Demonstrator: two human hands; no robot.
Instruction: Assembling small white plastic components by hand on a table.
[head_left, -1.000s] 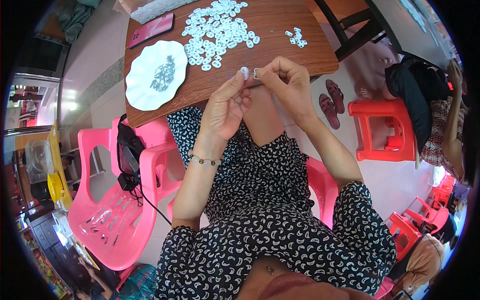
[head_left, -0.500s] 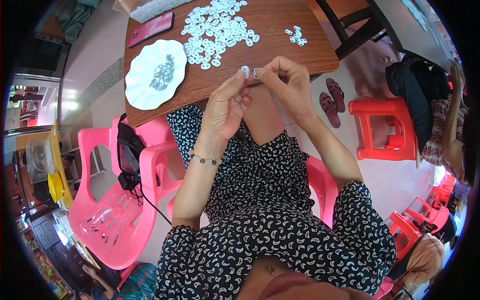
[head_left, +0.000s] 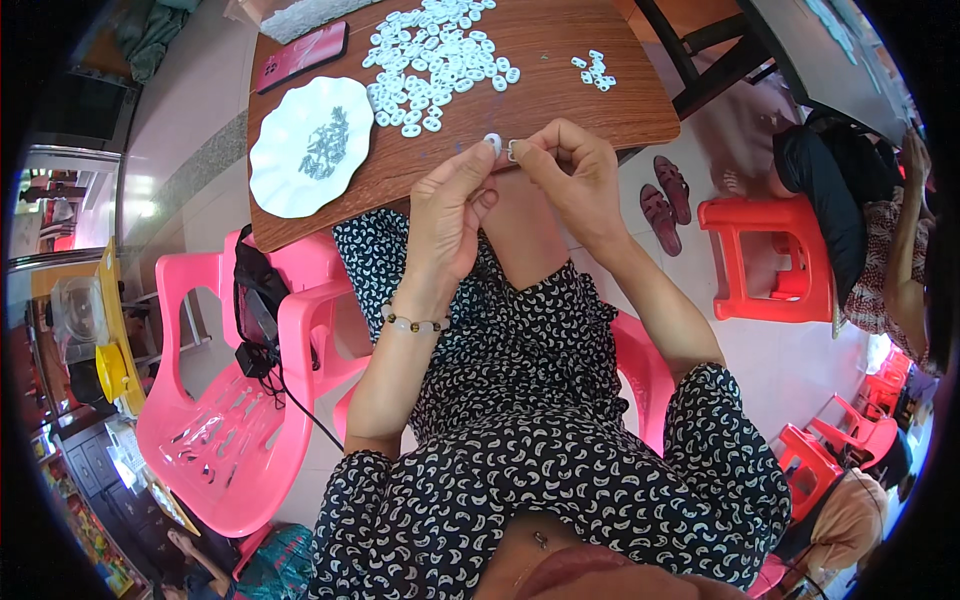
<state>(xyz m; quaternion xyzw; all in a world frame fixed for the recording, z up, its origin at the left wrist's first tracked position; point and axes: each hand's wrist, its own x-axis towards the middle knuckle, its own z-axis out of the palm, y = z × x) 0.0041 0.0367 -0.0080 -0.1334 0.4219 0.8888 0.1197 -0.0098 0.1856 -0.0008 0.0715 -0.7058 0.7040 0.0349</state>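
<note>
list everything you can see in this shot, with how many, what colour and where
table: one, brown wood, top centre
white pieces: big heap plus a small cluster, on the table
plate: one, white, table's left end, holding small grey parts
phone: one, red, table's far left corner
pink chairs: at least two, left of and under the person
red stool: one, right
sandals: a pair, dark red, floor by the stool
bracelet: one, beaded, left wrist
left hand: pinching a white piece
right hand: pinching a small metal part
</note>
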